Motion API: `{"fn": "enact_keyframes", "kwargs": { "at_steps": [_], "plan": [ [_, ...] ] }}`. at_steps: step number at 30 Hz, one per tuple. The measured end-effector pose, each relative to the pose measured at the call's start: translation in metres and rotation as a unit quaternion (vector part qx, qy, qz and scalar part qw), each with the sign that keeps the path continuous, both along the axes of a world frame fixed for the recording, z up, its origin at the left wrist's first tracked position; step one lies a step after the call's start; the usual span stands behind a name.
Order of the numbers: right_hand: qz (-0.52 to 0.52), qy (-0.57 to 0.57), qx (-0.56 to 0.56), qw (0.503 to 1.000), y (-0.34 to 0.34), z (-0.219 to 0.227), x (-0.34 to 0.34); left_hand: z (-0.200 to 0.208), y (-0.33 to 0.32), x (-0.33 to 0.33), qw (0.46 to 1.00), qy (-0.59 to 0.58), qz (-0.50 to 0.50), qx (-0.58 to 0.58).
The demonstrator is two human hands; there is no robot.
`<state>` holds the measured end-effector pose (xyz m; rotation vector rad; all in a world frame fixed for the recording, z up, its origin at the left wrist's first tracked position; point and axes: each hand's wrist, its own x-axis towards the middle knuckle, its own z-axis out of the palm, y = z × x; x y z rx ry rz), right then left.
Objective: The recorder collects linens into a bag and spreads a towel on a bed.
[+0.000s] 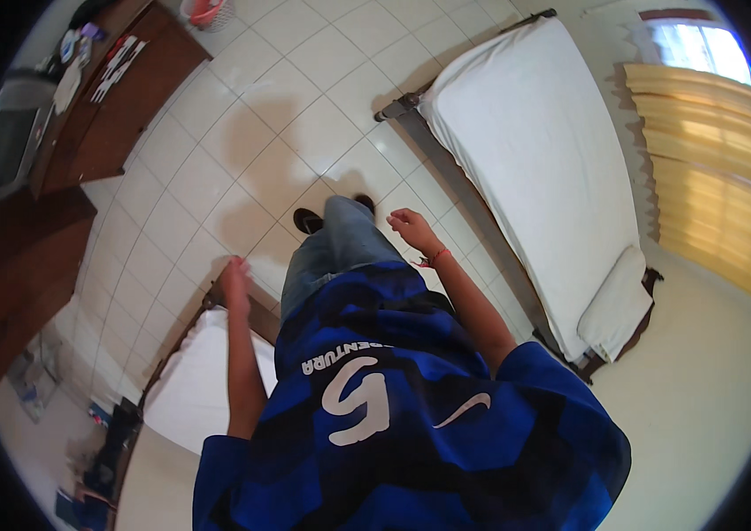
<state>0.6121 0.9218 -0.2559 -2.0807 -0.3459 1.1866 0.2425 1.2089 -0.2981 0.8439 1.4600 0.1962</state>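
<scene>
My left hand [234, 281] hangs in the air beside my leg, close to the foot of the near bed [194, 380]. Motion smears its fingers, so their pose is unclear, and no object shows in it. On the other side, my right hand [413, 230] is held out over the floor near the side of the larger bed [530, 159]. Its fingers are loosely bent and a little apart, with nothing in them. A red bracelet [431, 258] circles the right wrist. Neither hand touches anything.
Pale tiled floor [207, 137] runs between the beds. A pillow [619, 301] lies on the larger bed, beside yellow curtains [703, 168]. Dark wooden cabinets [110, 124] line the left, with a boxy television [11, 146]. A pink-and-white basket [207, 13] stands at the far end.
</scene>
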Motion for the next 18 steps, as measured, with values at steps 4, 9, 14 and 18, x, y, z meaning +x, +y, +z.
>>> {"fn": "enact_keyframes", "kwargs": {
  "at_steps": [4, 9, 14, 18],
  "plan": [
    [-0.061, 0.042, -0.078, 0.994, 0.01, 0.001, 0.004, 0.054, 0.132, 0.076, 0.998, -0.038, -0.031, 0.038],
    [-0.007, -0.013, -0.066, 0.998, 0.095, -0.007, 0.037, 0.053, 0.201, 0.107, 0.995, -0.044, -0.074, 0.053],
    [0.085, -0.063, 0.004, 0.994, 0.253, 0.017, 0.082, 0.013, 0.175, 0.075, 0.996, 0.019, -0.045, -0.076],
    [0.089, -0.042, 0.09, 0.991, 0.389, 0.052, 0.101, -0.048, 0.171, -0.014, 0.94, 0.146, -0.309, -0.01]
  ]
}}
